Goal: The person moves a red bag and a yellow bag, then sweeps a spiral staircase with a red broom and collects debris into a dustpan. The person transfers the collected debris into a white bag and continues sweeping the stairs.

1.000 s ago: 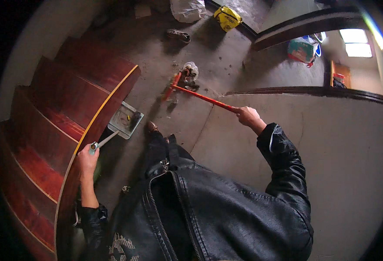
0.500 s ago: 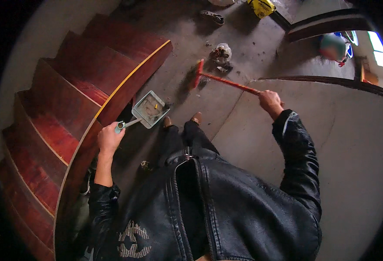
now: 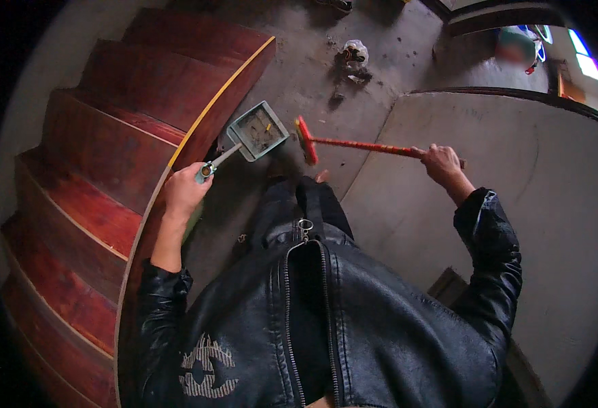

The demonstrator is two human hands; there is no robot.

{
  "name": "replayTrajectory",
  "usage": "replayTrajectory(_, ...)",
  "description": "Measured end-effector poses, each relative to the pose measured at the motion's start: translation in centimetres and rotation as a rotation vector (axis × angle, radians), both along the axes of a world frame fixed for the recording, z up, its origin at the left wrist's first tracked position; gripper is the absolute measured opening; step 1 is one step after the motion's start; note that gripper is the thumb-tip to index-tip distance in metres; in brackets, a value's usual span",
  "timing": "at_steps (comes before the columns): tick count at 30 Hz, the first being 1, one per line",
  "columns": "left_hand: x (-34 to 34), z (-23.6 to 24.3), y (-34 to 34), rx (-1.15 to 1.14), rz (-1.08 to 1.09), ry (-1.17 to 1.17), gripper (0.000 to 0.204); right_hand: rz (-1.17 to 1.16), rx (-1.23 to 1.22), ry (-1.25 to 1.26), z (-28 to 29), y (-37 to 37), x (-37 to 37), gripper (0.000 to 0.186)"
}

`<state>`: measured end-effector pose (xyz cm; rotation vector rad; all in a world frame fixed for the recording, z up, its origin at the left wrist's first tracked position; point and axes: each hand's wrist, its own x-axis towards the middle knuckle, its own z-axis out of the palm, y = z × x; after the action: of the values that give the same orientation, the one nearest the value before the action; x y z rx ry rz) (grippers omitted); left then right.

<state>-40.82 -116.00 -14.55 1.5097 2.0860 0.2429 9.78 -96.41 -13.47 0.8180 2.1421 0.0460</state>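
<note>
Both likely light and stiff, dustpan (image 3: pixel 238 136) and broom (image 3: pixel 370 145) had their handles clasped in your left hand (image 3: pixel 185 193) and right hand (image 3: pixel 442 164).

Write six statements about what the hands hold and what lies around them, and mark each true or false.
1. The left hand grips the dustpan by its handle. True.
2. The dustpan is bright red. False: it is pale greenish grey.
3. The right hand holds the broom by its handle. True.
4. Reddish-brown wooden steps stand on the person's left. True.
5. The broom's head lies inside the dustpan. False: it is apart from the pan, to the right of it in the picture.
6. Both hands share the broom. False: only the right hand holds it.
</note>
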Motion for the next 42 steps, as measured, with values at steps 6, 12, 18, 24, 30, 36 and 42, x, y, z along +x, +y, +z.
replayTrajectory(6, -1.7, 0.5, -0.4, -0.028, 0.016, 0.002, 0.025, 0.022, -0.025, -0.095, -2.7, -0.9, -2.5, 0.030)
replayTrajectory(12, -2.0, -0.3, -1.0, -0.060, 0.064, 0.077, 0.025, -0.009, 0.038, -0.102, -0.2, -0.2, -2.9, 0.033)
replayTrajectory(18, -1.2, -0.4, -2.6, -0.075, 0.036, 0.154, 0.023, -0.290, -0.125, 0.053, 3.3, -2.1, -6.1, 0.038)
replayTrajectory(24, 0.8, 0.0, -3.4, -0.107, -0.232, 0.209, 0.027, -0.302, -0.131, 0.140, -4.6, -3.8, -9.4, 0.036)
replayTrajectory(30, 0.9, -0.9, -2.5, -0.057, -0.175, 0.201, 0.019, -0.324, 0.050, 0.011, -3.2, -1.8, -2.5, 0.033)
replayTrajectory(36, 1.2, -1.7, -1.2, -0.010, -0.206, 0.183, 0.018, -0.210, -0.001, -0.091, 1.3, -2.8, -0.6, 0.038)
replayTrajectory(42, 2.0, -3.3, 2.4, -0.070, -0.181, 0.145, 0.023, -0.038, -0.210, -0.168, -8.0, -5.1, -0.5, 0.025)
